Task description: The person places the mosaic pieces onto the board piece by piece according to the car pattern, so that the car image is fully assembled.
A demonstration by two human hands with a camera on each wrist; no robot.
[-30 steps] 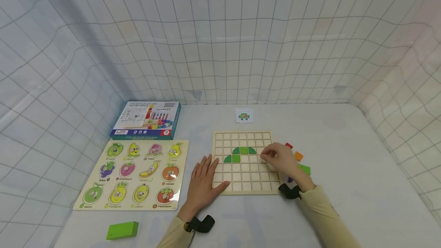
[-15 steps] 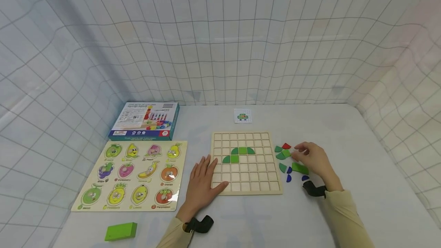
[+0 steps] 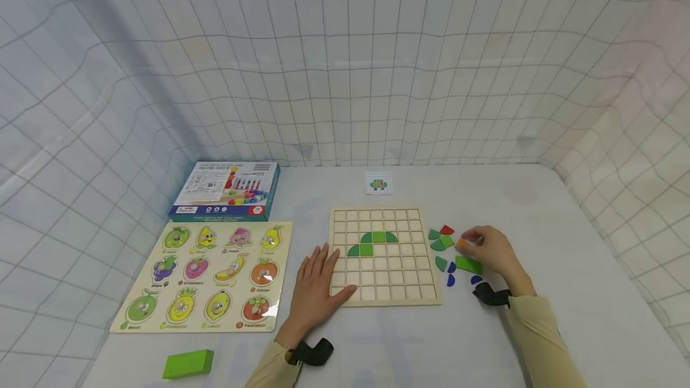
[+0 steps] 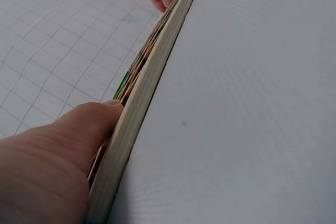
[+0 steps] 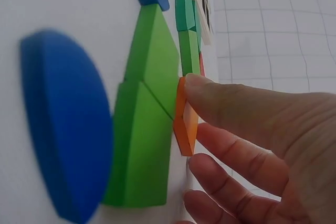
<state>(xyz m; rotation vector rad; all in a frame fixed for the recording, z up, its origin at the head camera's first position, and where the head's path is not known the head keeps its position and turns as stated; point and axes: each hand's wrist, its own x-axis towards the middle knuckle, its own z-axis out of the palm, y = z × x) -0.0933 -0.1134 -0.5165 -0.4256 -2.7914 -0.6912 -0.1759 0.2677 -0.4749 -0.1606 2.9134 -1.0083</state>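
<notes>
My left hand point(image 3: 318, 286) rests with spread fingers on the left edge of a wooden grid board point(image 3: 399, 277). Several green squares and quarter rounds form a stepped arch point(image 3: 378, 236) in its cells. Right of the board, my right hand point(image 3: 493, 250) pinches an orange block point(image 5: 184, 129) between thumb and fingers, low over the table. Close by lie light green blocks point(image 3: 469, 264), blue half rounds point(image 5: 68, 124), a red quarter round point(image 3: 446, 230), dark green quarter rounds point(image 3: 441, 263) and a green square point(image 3: 446, 241). The far side of the orange block is hidden.
A small card with a printed turtle-like picture point(image 3: 379, 184) lies behind the board. To the left are a fruit puzzle board point(image 3: 207, 280), a boxed toy set point(image 3: 226, 190) and a green brick point(image 3: 187, 364). Gridded white curtains enclose the table.
My right hand has moved right, from over the board to the loose pieces, and orange now shows between its fingers. The left hand stays on the board.
</notes>
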